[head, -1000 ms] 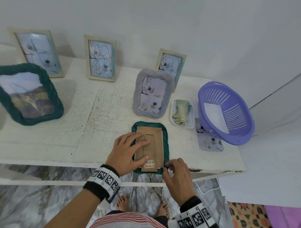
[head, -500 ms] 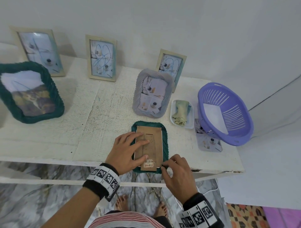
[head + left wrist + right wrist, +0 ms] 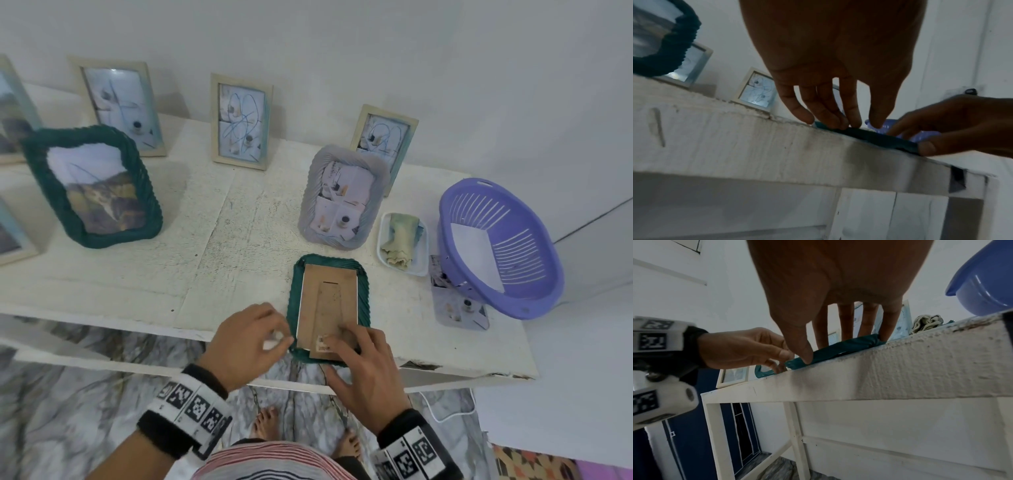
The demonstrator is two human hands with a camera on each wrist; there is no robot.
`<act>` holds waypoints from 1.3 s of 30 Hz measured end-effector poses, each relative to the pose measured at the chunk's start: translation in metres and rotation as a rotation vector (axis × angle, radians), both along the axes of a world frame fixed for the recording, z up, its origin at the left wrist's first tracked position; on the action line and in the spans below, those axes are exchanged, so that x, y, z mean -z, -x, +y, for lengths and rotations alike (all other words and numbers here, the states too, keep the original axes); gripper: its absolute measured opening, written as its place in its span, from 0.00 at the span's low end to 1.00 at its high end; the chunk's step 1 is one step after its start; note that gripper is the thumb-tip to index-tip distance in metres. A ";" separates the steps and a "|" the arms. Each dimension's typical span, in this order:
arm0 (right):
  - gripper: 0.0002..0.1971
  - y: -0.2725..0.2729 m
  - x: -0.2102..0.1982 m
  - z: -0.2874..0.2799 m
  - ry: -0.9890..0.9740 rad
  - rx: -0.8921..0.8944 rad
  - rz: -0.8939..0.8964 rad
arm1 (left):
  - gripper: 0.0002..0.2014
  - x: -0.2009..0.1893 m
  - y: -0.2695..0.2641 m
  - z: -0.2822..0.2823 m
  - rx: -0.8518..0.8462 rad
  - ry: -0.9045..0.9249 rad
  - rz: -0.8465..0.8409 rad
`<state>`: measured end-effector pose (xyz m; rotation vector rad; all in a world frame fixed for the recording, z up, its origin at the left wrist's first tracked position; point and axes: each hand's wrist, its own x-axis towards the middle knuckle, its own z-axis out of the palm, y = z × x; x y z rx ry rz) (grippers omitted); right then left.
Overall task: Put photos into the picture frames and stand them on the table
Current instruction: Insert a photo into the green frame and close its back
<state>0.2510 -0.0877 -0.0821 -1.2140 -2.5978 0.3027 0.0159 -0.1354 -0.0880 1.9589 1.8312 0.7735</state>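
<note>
A small green woven frame (image 3: 363,298) lies face down at the table's near edge, its brown backing board (image 3: 329,301) facing up. My left hand (image 3: 281,337) has curled fingertips pinching the frame's left near corner. The left wrist view shows those fingertips (image 3: 838,121) on the green rim (image 3: 869,134). My right hand (image 3: 346,346) presses straight fingers on the board's near end, with the thumb against the near rim. In the right wrist view the right fingers (image 3: 865,327) stand on the frame (image 3: 849,345).
A purple basket (image 3: 534,274) holding a white sheet stands at the right, with a loose photo (image 3: 459,308) under it. Beside it is a white tray (image 3: 424,246) with a cloth. A grey frame (image 3: 310,205), a large green frame (image 3: 150,212) and wooden frames (image 3: 215,120) stand behind.
My left hand came off the backing board and moved to the frame's left near corner. My right hand moved from the right near corner onto the board's near end.
</note>
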 end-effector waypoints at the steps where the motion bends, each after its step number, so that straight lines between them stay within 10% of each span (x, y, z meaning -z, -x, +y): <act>1: 0.15 -0.001 0.000 -0.001 0.000 0.000 0.005 | 0.13 0.001 -0.003 -0.006 0.013 0.020 0.037; 23: 0.16 -0.001 0.001 0.000 0.011 -0.004 0.032 | 0.07 0.008 -0.015 -0.011 -0.149 0.231 -0.447; 33: 0.15 -0.001 -0.001 0.002 0.048 -0.012 0.001 | 0.02 -0.001 -0.002 -0.001 -0.030 0.287 -0.209; 39: 0.18 0.003 -0.021 0.015 0.108 -0.039 0.018 | 0.20 -0.009 -0.012 0.020 0.010 0.073 0.024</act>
